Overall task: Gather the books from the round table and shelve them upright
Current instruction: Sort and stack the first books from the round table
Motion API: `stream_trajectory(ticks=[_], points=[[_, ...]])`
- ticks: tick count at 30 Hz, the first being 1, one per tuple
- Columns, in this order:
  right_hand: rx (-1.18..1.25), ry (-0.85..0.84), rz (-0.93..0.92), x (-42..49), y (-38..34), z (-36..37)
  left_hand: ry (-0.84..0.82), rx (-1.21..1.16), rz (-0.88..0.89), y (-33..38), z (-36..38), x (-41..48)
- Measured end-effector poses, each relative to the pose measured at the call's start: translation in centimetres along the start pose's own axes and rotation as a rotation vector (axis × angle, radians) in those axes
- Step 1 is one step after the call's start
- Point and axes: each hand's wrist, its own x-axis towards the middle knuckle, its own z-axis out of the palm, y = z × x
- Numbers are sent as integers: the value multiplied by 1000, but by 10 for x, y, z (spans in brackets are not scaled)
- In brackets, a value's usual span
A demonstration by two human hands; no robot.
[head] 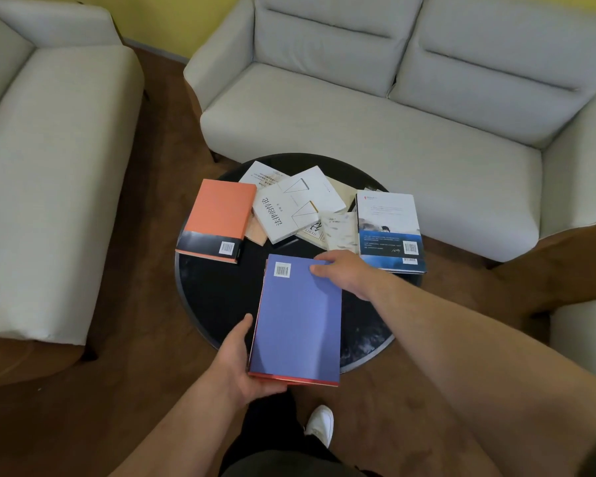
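With fingers of left hand (241, 366) curled under near end, fingers of right hand (348, 273) pinching far edge, holding purple book (296, 321), barcode label (282, 270) just beside right thumb.

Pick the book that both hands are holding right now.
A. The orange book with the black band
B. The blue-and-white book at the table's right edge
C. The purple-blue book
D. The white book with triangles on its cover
C: the purple-blue book has both grips on it, the left hand curled round its near corner and the right hand pinching its far edge. The other three lie untouched on the round table.
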Motion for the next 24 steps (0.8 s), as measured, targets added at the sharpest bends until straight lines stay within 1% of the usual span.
stream_trajectory(ticks=[2,5,8,11,13,15,17,19,20,21,22,23,24], points=[[-15,5,9,2,6,3,-84,-22,-17,-4,3,-5],[-8,-34,35,8,8,1,-97,-8,21,-3,-1,-1],[-55,-76,102,17,3,-5,-113,-3,34,-2,0,1],[-115,-71,78,20,-1,-6,-117,12,47,-3,4,2],[-96,-51,65,21,1,-5,-102,31,61,-3,5,2],[-4,-42,53,16,5,0,-99,73,79,0,0,6],[170,39,14,5,11,9,-64,189,86,4,-4,9],[396,155,38,-6,26,22,-54,332,202,13,-3,13],[507,153,95,-9,36,30,-49,379,281,18,-1,13],[601,95,164,-13,46,38,-66,417,337,24,1,17],[660,16,226,-17,54,46,-94,432,357,29,5,19],[702,-49,266,-20,61,52,-136,450,369,33,10,19],[755,-78,291,-21,66,55,-162,478,392,36,13,21]])
